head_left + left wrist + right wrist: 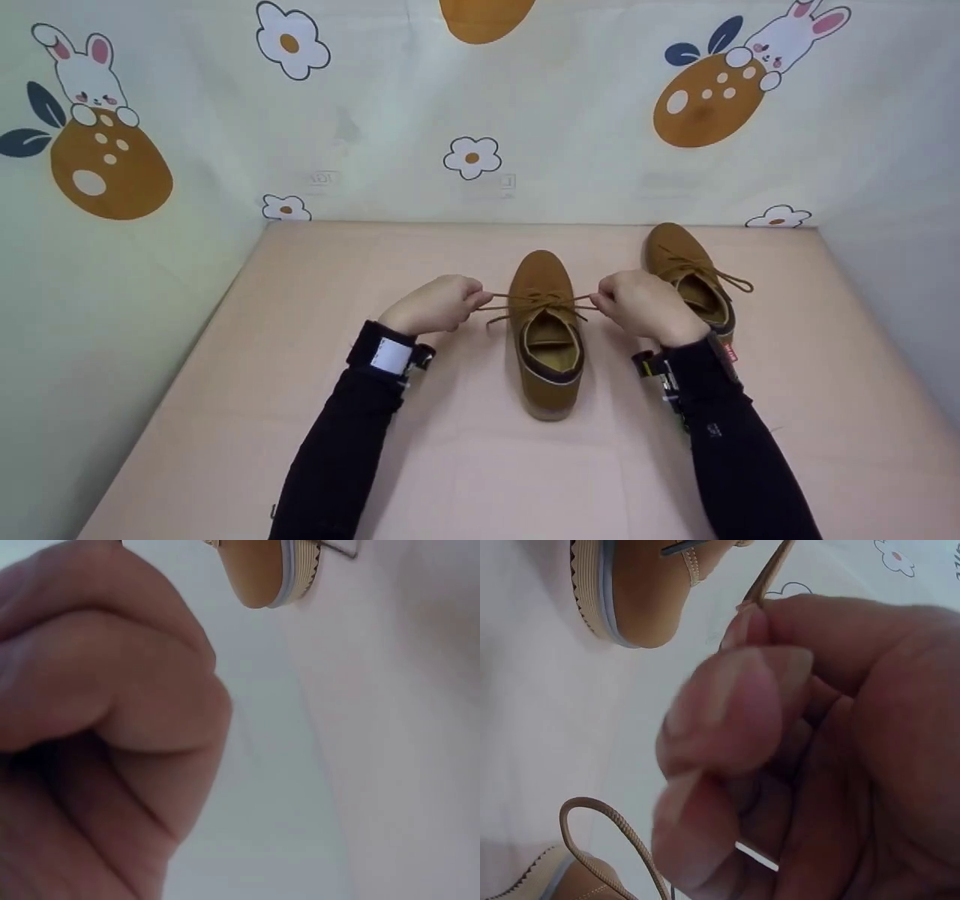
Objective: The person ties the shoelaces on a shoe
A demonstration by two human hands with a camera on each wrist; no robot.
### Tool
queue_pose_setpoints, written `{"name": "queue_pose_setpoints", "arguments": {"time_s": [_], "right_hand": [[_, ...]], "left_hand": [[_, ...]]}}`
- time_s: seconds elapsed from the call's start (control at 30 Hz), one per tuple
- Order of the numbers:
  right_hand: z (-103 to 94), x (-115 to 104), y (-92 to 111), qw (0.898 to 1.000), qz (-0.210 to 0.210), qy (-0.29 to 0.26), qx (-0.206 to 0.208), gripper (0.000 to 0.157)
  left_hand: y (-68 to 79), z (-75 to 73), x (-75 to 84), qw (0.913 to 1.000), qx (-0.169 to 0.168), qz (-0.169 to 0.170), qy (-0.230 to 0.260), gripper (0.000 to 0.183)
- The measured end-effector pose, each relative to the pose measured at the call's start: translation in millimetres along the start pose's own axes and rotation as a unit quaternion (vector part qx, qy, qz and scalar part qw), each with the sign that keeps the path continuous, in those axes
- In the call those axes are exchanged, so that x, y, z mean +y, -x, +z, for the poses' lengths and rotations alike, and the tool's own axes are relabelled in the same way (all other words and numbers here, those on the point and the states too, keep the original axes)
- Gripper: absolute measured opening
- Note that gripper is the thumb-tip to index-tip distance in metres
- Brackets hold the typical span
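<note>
A brown lace-up shoe (541,271) stands upright mid-table, toe toward the back wall, its shoelace (546,300) knotted over the tongue. From the knot, two strands run out to each side. My left hand (441,304) pinches the strands on the left, and my right hand (643,304) pinches those on the right. The lace looks taut between them. Curled fingers (150,682) fill the left wrist view, with the shoe's toe above. In the right wrist view, thumb and fingertips (735,701) meet round the shoelace (771,574).
The other brown shoe (671,244) stands behind my right hand, partly covered by it, a lace loop (735,282) sticking out to its right. A pink cloth (480,480) covers the table. Printed fabric walls (390,112) close off the back and sides.
</note>
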State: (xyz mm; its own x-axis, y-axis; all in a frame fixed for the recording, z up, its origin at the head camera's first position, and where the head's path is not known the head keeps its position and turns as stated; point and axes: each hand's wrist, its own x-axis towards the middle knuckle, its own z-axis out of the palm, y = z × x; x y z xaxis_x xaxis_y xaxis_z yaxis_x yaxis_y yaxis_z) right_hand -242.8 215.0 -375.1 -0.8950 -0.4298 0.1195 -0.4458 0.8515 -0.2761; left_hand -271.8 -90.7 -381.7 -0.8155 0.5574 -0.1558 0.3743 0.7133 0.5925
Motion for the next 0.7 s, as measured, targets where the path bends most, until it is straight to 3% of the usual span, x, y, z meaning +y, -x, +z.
{"name": "queue_pose_setpoints", "arguments": {"time_s": [0.23, 0.47, 0.7], "right_hand": [[8.9, 1, -2, 0.998, 0.056, 0.017, 0.014, 0.026], [13.9, 0, -4, 0.999, 0.047, 0.006, 0.016, 0.024], [6.2, -3, 0, 0.997, 0.067, 0.009, 0.031, 0.025]], "left_hand": [[5.4, -3.9, 0.8, 0.9995, -0.001, -0.006, 0.030, 0.039], [9.2, -8.8, 1.7, 0.9996, 0.005, -0.004, 0.027, 0.038], [11.1, -10.6, 2.1, 0.9995, 0.012, -0.006, 0.029, 0.038]]}}
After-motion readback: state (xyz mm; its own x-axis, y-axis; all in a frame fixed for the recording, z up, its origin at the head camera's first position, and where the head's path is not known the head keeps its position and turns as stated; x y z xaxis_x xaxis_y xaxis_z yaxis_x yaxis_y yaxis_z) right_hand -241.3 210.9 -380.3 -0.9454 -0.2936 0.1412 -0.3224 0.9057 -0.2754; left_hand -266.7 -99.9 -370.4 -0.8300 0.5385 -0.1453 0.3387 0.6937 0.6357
